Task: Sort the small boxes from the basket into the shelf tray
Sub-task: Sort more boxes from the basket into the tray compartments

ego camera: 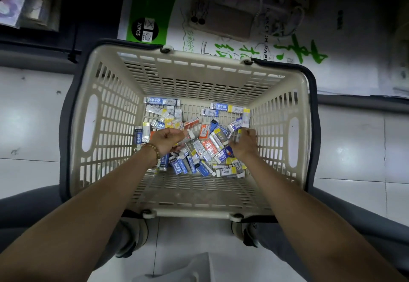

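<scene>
Bare forearms, wooden bead bracelet [152, 151], grey trousers [345, 219].

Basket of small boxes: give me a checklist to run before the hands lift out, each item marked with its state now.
1. Left hand has a box: ok, its fingers are closed around a pale small box.
2. Right hand has a box: cannot tell, it is curled down among the boxes and hides whatever it grips.
3. Boxes left to sort: ok, many small boxes lie loose on the floor of the basket.
4. Basket handles clear of the arms: ok, both dark handles are folded down outside the rim.
5. Shelf tray ready: cannot tell, no tray is in view.
6. Phone clear of the basket: ok, it lies beyond the far rim.
</scene>
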